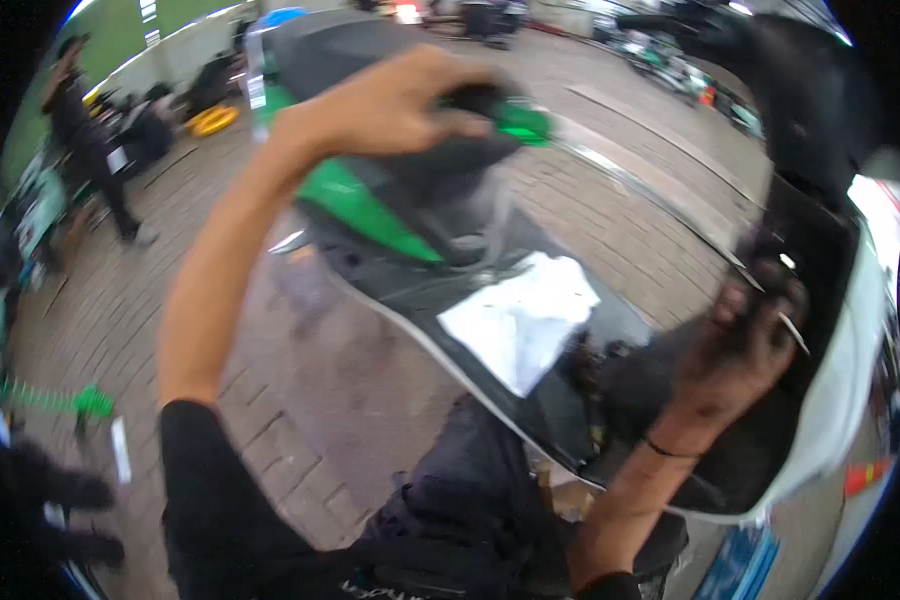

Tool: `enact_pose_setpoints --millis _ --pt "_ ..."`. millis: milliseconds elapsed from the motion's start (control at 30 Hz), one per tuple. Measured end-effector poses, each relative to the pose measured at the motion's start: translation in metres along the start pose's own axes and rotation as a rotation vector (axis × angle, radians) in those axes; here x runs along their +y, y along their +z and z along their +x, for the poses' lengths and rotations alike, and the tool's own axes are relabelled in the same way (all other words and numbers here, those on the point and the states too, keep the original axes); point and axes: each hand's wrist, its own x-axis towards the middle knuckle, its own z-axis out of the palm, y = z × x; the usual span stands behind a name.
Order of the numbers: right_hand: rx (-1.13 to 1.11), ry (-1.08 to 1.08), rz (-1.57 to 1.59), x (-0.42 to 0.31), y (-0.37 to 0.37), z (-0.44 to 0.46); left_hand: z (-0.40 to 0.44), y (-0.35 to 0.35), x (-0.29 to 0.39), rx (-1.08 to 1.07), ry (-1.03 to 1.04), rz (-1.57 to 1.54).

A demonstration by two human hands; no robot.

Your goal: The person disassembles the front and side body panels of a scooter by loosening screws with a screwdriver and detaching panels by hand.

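A scooter with green and black panels (370, 205) stands across the view, blurred by motion. My left hand (400, 105) is at its dark seat (335, 45), thumb and fingers closed round the dark front end. A small green part (525, 122) shows just beyond the fingertips. At the inner side of the front shield (840, 350), my right hand (740, 345) has its fingers curled, with dark smudges on it. What it holds, if anything, is hidden by blur and shadow. A white sheet (525, 315) lies on the footboard between the hands.
A person (90, 135) stands at the far left on the brick paving. A green coiled hose (55, 398) hangs at the left, near dark gloves or fingers too blurred to name. A blue object (740, 565) is at the lower right, with parked motorbikes (660, 65) behind.
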Motion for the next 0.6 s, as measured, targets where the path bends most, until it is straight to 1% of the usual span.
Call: enact_pose_setpoints --millis 33,67,100,167,200,233,267,300,333,367,400,433,467,500,533,567,600 --pt "0.056 -0.008 0.002 0.004 0.000 0.001 0.006 -0.004 0.006 -0.025 -0.029 -0.123" --pt "0.077 0.014 -0.027 0.000 0.002 0.001 0.007 0.005 -0.001 0.141 0.107 0.060" --pt "-0.045 -0.054 0.078 0.007 -0.002 0.005 0.007 0.003 0.002 0.200 0.160 0.030" --pt "-0.091 -0.032 0.199 0.003 0.007 0.005 0.003 0.004 0.005 0.308 0.148 0.147" --pt "-0.133 -0.076 0.237 0.007 0.006 0.008 0.003 0.005 0.003 0.340 0.165 0.124" --pt "-0.150 -0.060 0.279 0.005 0.008 0.008 0.001 0.006 0.003 0.363 0.168 0.107" --pt "-0.113 -0.073 0.243 0.006 0.010 0.008 -0.003 0.009 0.001 0.366 0.185 0.089" --pt "-0.078 -0.078 0.215 0.006 0.012 0.008 -0.008 0.011 0.000 0.397 0.167 0.173" --pt "-0.072 -0.069 0.207 0.005 0.011 0.007 -0.014 0.014 -0.001 0.422 0.138 0.258" --pt "-0.095 -0.066 0.219 0.003 0.010 0.005 -0.014 0.016 -0.005 0.407 0.127 0.252" --pt "-0.118 -0.052 0.237 0.002 0.008 0.003 -0.012 0.018 -0.012 0.605 0.298 0.414" --pt "-0.133 -0.025 0.260 0.002 0.006 0.004 -0.015 0.019 -0.012 0.674 0.317 0.456" --pt "-0.111 -0.043 0.221 0.001 0.011 0.004 -0.017 0.019 -0.011 0.746 0.334 0.498" --pt "-0.178 -0.062 0.265 0.004 0.006 0.005 -0.012 0.017 0.001 0.693 0.206 0.413" --pt "-0.249 -0.060 0.292 0.008 0.002 0.011 -0.010 0.015 0.007 0.588 0.156 0.335" --pt "-0.323 -0.066 0.318 0.010 -0.001 0.012 -0.020 0.023 0.005 0.554 0.144 0.324" --pt "-0.308 -0.047 0.320 0.013 -0.001 0.006 -0.028 0.032 0.000 0.513 0.178 0.138"
